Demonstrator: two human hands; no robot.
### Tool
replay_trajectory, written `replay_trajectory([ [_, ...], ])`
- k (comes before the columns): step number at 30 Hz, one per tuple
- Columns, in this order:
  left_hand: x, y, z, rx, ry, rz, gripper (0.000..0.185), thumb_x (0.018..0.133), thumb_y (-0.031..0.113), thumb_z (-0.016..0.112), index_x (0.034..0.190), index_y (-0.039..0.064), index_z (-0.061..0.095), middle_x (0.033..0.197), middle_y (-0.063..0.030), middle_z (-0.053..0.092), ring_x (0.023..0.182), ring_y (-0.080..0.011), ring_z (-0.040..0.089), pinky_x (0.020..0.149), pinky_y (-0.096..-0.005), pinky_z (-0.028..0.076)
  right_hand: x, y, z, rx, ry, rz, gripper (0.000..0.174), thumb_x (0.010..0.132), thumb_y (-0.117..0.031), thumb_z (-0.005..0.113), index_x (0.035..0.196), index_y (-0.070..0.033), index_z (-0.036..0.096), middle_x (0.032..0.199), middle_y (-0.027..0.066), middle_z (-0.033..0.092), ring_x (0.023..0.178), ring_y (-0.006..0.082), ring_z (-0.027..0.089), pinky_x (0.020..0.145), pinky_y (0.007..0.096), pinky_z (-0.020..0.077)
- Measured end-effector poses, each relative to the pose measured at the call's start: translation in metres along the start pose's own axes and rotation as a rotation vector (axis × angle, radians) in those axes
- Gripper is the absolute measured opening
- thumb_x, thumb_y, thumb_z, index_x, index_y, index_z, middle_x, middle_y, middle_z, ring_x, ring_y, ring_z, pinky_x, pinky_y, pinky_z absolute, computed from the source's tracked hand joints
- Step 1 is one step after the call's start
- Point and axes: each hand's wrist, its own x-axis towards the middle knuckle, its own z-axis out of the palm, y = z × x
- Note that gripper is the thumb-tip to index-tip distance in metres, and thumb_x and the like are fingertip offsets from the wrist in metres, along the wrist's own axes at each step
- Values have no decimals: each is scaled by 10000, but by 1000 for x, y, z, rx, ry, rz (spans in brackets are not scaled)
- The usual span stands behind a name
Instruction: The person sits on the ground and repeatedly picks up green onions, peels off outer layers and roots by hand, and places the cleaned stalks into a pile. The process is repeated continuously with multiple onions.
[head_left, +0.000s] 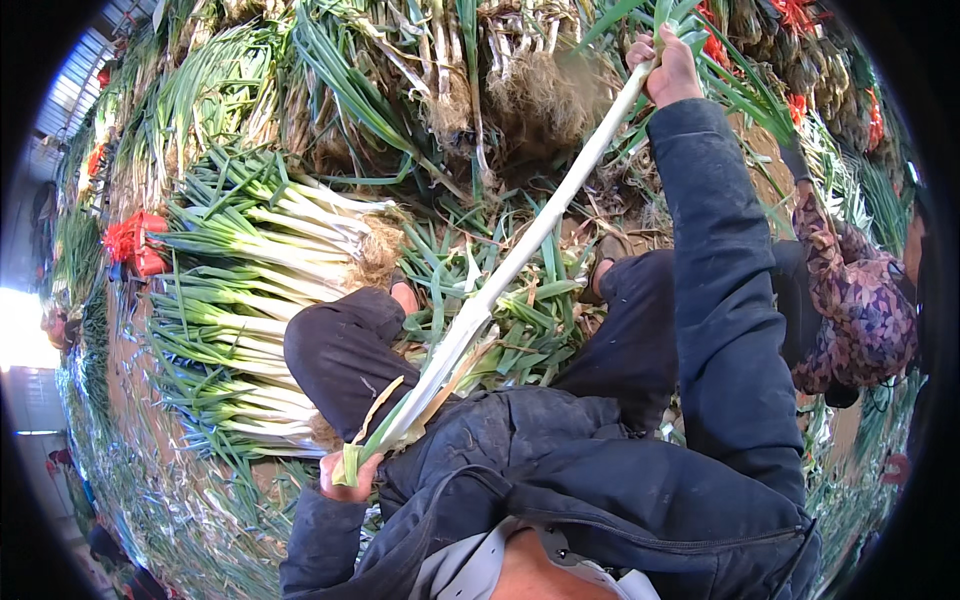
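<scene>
A long white Welsh onion stalk (559, 202) slants across my lap. My right hand (671, 67), raised at the upper right, is closed around it where the green leaves begin. At the lower left, beside my hip, my left hand (349, 476) grips the ends of green and yellowish outer leaves. These peeled layers (446, 352) run up to the lower part of the stalk, and a dry strip (379, 405) hangs loose beside them. The stalk's root end cannot be made out among the layers.
To the left lies a row of trimmed onions (270, 300), with red ties (139, 244) beyond. Leaf scraps (525, 300) cover the ground between my legs. Untrimmed onions with matted roots (540, 90) are piled ahead. A person in a patterned top (859, 300) is at the right.
</scene>
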Motion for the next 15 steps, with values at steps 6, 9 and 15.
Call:
replay_trajectory([
  [6,-30,-20,-11,83,-23,-139,99,767,41,721,855,7,692,713,-180,656,645,-358,663,571,-392,504,-10,-12,20,-8,53,141,286,1058,-326,390,941,-64,383,707,15,419,548,121,401,552,302,392],
  [9,-76,-96,-17,403,-71,-229,144,750,114,720,862,31,685,743,-227,644,706,-397,656,607,-444,506,23,-59,-14,-120,183,-108,284,1066,-320,354,927,-72,371,696,14,394,535,117,390,543,314,381],
  [15,-12,-3,-30,260,133,-21,111,760,118,729,835,48,687,718,-152,637,682,-340,646,600,-448,498,47,-94,-4,-170,26,-220,262,1059,-310,402,933,-82,373,758,37,410,577,139,405,560,314,379],
])
